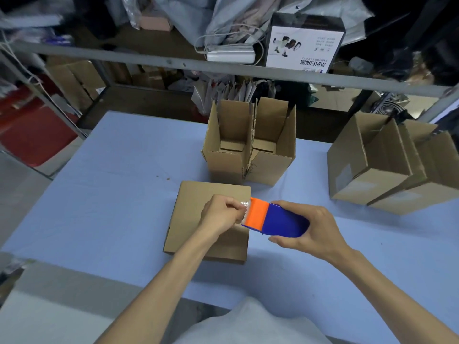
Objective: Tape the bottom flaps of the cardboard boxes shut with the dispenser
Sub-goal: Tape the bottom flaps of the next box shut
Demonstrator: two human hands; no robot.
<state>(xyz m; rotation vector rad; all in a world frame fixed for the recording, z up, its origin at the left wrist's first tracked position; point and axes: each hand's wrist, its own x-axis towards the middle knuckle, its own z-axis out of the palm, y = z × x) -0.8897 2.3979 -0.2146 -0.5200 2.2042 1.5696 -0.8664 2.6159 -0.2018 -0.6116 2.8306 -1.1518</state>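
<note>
A cardboard box (196,207) lies with its closed flaps facing up on the blue table (111,194), near the middle front. Above its right edge my right hand (308,229) grips a blue tape dispenser (285,222) with an orange front. My left hand (221,212) pinches the clear tape end (244,203) at the dispenser's toothed blade. Both hands hover just over the box's right half.
Two open-topped boxes (248,145) stand side by side behind the flat one. More open boxes (387,167) sit at the right edge of the table. A metal shelf rail (149,60) with clutter and a white product carton (305,43) runs across the back.
</note>
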